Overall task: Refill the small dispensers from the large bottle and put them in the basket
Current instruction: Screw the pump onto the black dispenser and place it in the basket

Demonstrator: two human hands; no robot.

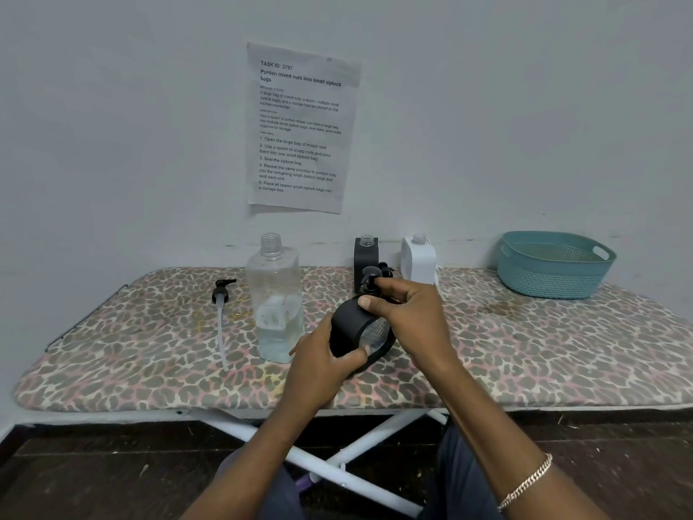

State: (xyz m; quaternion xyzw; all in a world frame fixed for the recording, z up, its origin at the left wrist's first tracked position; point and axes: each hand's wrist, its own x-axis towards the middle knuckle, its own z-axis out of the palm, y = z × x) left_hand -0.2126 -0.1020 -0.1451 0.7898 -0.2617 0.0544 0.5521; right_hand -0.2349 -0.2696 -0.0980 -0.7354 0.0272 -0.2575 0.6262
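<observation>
Black plastic fills the middle of the frame: a small dispenser (354,326), tilted, its body gripped by the left hand (326,364). The right hand (410,313) curls round its pump head (369,280) and hides most of it. Behind that hand, a second black dispenser (365,257) and a white dispenser (418,261) stand uncapped at the wall, their lower parts partly covered. The large bottle (275,298) stands open left of centre, with a loose pump (222,294) lying beside it. The teal basket (555,266) sits at the far right, its floor hard to see.

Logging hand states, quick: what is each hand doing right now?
Left hand: closed, gripping the black dispenser.
Right hand: closed, fingers curled around that dispenser's pump top.
</observation>
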